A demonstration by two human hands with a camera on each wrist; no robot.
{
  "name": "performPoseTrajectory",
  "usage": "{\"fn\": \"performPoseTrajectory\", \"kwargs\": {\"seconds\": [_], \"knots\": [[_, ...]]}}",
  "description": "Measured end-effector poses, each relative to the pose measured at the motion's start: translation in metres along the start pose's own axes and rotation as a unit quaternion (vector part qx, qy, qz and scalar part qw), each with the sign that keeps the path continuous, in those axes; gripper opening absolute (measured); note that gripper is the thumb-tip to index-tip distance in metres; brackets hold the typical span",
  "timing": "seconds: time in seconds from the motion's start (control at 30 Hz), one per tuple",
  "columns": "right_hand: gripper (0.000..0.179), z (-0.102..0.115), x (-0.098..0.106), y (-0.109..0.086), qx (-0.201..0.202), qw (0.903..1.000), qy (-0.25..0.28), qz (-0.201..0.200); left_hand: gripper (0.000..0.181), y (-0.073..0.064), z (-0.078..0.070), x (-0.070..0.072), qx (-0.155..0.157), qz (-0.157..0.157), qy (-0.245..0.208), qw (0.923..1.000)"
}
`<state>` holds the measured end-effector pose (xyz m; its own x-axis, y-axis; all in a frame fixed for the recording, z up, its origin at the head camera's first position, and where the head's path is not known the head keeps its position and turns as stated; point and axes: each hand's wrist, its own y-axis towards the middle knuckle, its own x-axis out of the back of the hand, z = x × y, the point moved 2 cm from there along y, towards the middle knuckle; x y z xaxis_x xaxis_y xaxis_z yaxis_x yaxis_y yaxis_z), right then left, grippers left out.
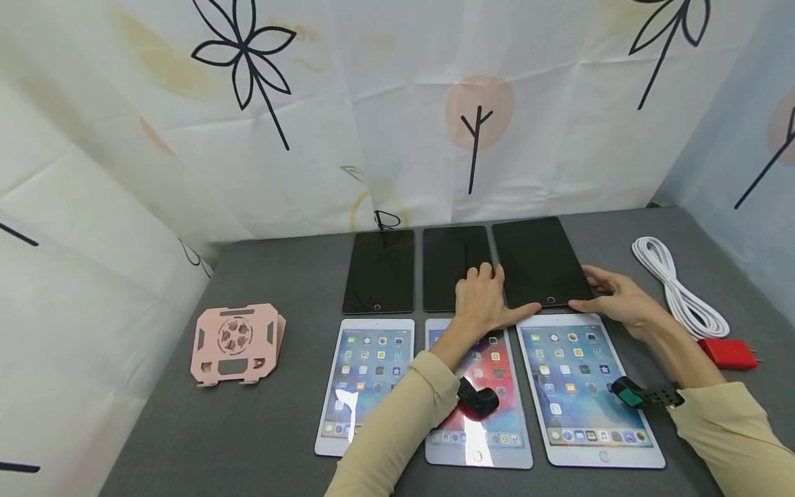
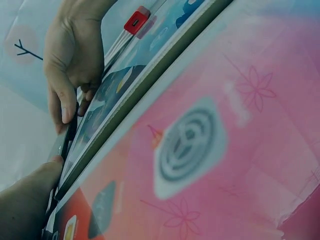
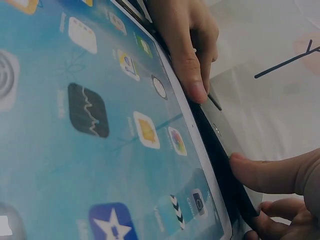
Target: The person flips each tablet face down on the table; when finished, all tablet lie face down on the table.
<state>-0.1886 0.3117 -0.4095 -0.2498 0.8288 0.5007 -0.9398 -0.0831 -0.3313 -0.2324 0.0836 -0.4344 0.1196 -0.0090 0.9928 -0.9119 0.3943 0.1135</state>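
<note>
In the head view a black tablet lies at the back right, dark-screened, its home button near the front edge. My right hand pinches its front right corner, thumb on top and fingers around the side. At the left edge, my left hand grips the same tablet, with its thumb on the front edge. The right wrist view shows the right thumb on the black rim. Two more black tablets, one in the middle and one at left, lie alongside.
In front lie three lit white tablets: left, middle and right. A pink stand sits at far left. On the right are a coiled white cable and a red charger. Patterned cloth hangs behind.
</note>
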Motion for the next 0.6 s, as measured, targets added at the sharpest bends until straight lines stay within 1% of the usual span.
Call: {"fn": "performPoseTrajectory", "kwargs": {"seconds": [0.1, 0.27, 0.33, 0.47, 0.6], "knots": [[0.096, 0.0007, 0.0004, -0.0011, 0.007, 1.0000, -0.001, -0.002, 0.103, 0.0007, 0.0005, 0.0006, -0.001, 0.007, -0.004, 1.0000], [0.092, 0.0019, -0.0011, -0.0038, 0.024, 0.9994, -0.012, -0.021, 0.100, 0.0004, -0.0004, 0.0041, -0.003, 0.014, -0.015, 0.9998], [0.090, 0.0029, -0.0016, -0.0048, 0.032, 0.9988, -0.019, -0.032, 0.096, -0.0002, -0.0018, 0.0059, -0.005, 0.013, -0.027, 0.9995], [0.087, 0.0055, -0.0018, -0.0070, 0.048, 0.9967, -0.032, -0.057, 0.090, -0.0015, -0.0053, 0.0078, -0.006, 0.012, -0.067, 0.9976], [0.087, 0.0081, -0.0001, -0.0103, 0.061, 0.9951, -0.020, -0.075, 0.087, -0.0027, -0.0083, 0.0071, -0.005, 0.011, -0.096, 0.9953]]}}
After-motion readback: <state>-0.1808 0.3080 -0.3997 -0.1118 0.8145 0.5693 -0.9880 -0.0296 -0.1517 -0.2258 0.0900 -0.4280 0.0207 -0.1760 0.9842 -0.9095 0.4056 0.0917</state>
